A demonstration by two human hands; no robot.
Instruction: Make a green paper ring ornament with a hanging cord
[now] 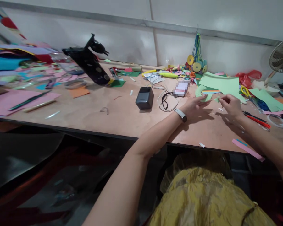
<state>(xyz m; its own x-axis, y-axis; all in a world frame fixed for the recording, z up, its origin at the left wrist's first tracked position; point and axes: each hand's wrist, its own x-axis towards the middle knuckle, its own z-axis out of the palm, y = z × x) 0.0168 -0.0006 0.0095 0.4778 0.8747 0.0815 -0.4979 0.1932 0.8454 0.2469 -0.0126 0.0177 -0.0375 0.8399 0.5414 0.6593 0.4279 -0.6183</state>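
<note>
My left hand (195, 106), with a watch on its wrist, rests on the wooden table (103, 122) and pinches a curved light green paper piece (201, 91) at its lower end. My right hand (229, 105) is a little to the right, fingers closed on a small green paper scrap (217, 99). Larger light green sheets (220, 84) lie just behind both hands.
A dark box (144, 97) and a black cord (165, 102) lie left of my hands. Red-handled scissors (257, 120), yellow scissors (245, 91) and a tape roll (276, 121) sit right. Coloured paper stacks (19, 62), a black tool (89, 64), paper rolls (196, 66) and a fan (282, 56) ring the table.
</note>
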